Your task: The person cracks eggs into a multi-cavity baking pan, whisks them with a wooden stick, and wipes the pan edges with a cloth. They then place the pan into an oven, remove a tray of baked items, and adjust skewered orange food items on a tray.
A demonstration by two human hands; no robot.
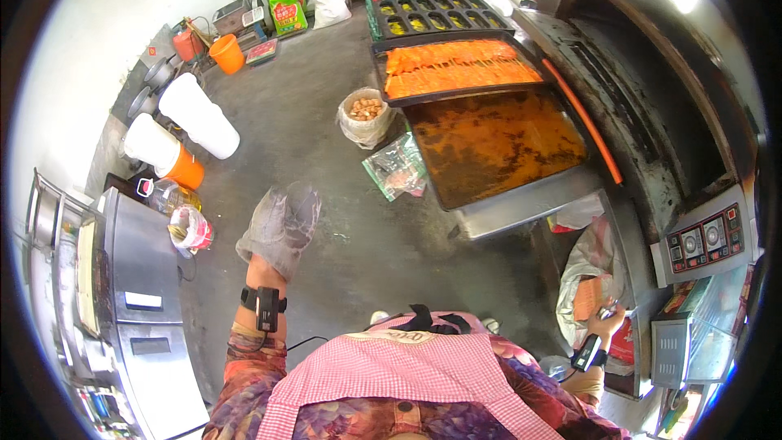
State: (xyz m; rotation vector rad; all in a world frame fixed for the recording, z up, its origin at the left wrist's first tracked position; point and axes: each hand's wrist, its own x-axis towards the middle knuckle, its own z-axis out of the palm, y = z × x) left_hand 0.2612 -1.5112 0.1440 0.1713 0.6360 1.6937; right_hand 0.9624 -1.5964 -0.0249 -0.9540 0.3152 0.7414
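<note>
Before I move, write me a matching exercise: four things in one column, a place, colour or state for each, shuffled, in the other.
Things
1. left hand
2. right hand
3. checked apron
4. skewered food

Places, colours, states
A. pink and white
B. in rows on a dark tray
C. covered by a grey mitt
D. bare, beside a whitish bag

Right pairs: 1-C, 2-D, 3-A, 4-B
</note>
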